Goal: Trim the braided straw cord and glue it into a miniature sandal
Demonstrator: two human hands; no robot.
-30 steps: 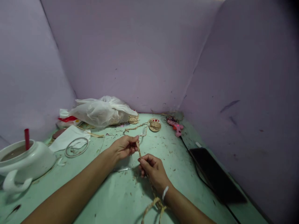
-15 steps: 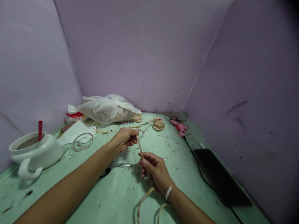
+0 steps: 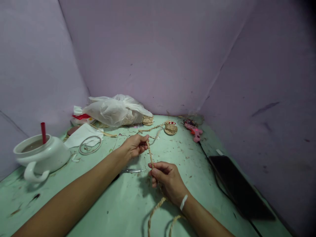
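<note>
A braided straw rope (image 3: 150, 154) runs taut between my two hands above the green table (image 3: 123, 204). My left hand (image 3: 134, 146) pinches its far end with fingers closed. My right hand (image 3: 166, 179) is closed round the rope nearer to me, and the rope hangs down past my wrist and loops off the bottom edge. Beyond my left hand the rope trails toward a small round woven disc (image 3: 171, 128) with red beads. Scissors (image 3: 128, 171) lie on the table under my left forearm.
A white pot (image 3: 43, 158) with a red straw stands at the left. A wire ring (image 3: 90, 145), white paper (image 3: 82, 135) and a plastic bag (image 3: 116, 111) lie at the back. A pink glue gun (image 3: 195, 131) and a dark phone (image 3: 234, 186) lie at the right. Purple walls enclose the table.
The view has shifted so everything sits further right and the pot is more in sight. My hands keep hold of the rope; the stretch between them has lengthened slightly.
</note>
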